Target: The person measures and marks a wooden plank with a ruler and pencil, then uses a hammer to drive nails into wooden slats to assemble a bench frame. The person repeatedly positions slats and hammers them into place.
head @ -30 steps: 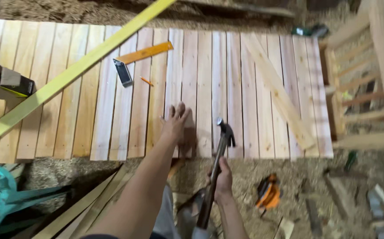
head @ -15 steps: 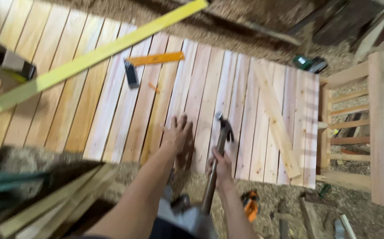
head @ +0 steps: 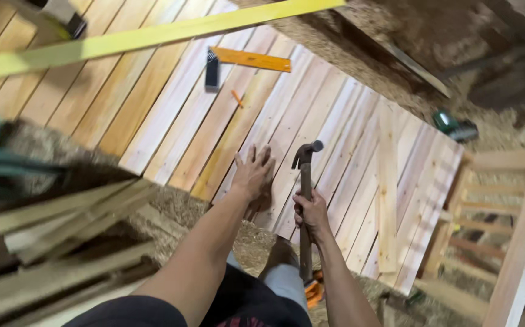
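left hand (head: 252,172) spread flat, fingers wide, on near edge of plank panel (head: 171,115) | right hand (head: 311,212) gripping hammer (head: 305,200) mid-handle, head raised just right of the left hand | orange-and-black square (head: 238,60) and pencil (head: 237,98) farther up panel | yellow board (head: 141,37) across far left | loose slat (head: 387,181) lying right

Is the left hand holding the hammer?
No, the left hand lies flat and open on the wooden slat panel, while the right hand grips the hammer by its handle.
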Tool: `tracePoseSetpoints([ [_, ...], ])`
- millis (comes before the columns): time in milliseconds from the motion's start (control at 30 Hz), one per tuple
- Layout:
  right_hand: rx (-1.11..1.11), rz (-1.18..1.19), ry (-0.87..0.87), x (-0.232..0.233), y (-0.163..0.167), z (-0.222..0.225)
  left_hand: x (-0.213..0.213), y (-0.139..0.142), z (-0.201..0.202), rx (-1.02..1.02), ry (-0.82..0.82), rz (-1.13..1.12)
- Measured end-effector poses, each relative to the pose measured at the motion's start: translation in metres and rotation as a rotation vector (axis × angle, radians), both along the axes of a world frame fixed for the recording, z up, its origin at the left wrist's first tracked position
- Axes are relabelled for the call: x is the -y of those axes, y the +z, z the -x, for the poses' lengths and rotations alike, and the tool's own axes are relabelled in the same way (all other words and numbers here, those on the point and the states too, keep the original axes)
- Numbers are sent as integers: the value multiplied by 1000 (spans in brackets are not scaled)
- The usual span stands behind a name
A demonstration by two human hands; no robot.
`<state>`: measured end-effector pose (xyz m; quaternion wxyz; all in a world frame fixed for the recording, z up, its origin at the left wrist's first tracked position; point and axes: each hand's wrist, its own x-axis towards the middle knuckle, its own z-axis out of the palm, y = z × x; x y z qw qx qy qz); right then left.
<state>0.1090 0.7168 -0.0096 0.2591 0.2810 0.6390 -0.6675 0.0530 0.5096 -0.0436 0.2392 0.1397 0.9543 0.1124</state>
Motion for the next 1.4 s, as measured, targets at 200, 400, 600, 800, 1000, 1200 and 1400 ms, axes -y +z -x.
tracePoseSetpoints([
  [200, -108, -20, 244, -25, -24, 33, -9, -1, -13, -37, 253, -69],
  [400, -246, -102, 589, -56, -61, 49, -47, -10, -93, -251, 891, -140],
  [600, -372, -48, 733, -59, -66, 49, -97, 10, -126, 119, 1846, -254],
  [800, -320, -27, 757, -49, -55, 60, -105, 10, -115, 41, 2041, -478],
  [1000, -343, 21, 825, -53, -57, 59, -89, 22, -123, 381, 2047, -454],
  [1200, -406, -52, 856, -53, -65, 74, -85, 32, -119, 389, 2009, -482],
  [1400, -350, -66, 868, -56, -64, 90, -85, 39, -116, 416, 2093, -462],
])
